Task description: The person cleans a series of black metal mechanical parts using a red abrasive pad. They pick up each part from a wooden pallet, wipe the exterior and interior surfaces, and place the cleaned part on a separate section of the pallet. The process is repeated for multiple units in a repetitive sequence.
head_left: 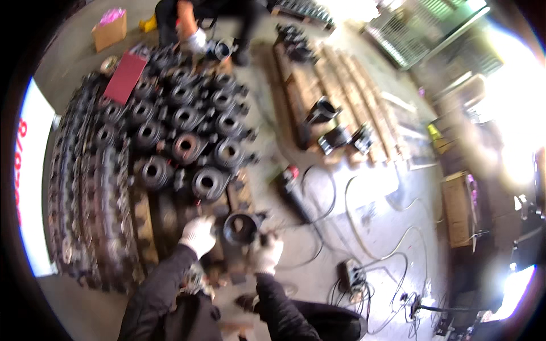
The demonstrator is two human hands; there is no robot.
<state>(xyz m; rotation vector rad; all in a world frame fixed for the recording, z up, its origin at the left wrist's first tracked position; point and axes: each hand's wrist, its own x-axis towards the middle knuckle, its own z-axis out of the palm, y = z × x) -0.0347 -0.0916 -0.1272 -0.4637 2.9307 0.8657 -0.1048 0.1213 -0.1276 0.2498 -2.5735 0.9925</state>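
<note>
A black ring-shaped metal casting (241,228) with a wide round opening lies at the near end of the stacked parts, between my two hands. My right hand (265,253), in a white glove, is closed on its right edge. To the left of the ring is my left hand (199,236), also gloved, apart from it over the dark parts; its fingers are too blurred to read. Just beyond, rows of black flanged castings (209,183) with round bores stand close together.
Long dark ribbed metal parts (105,210) fill the left side. Another person's gloved hand (197,41) touches a casting at the far end. A wooden pallet (341,85) carries several castings. A power tool (293,196) and cables lie on the floor, near a grey box (354,274).
</note>
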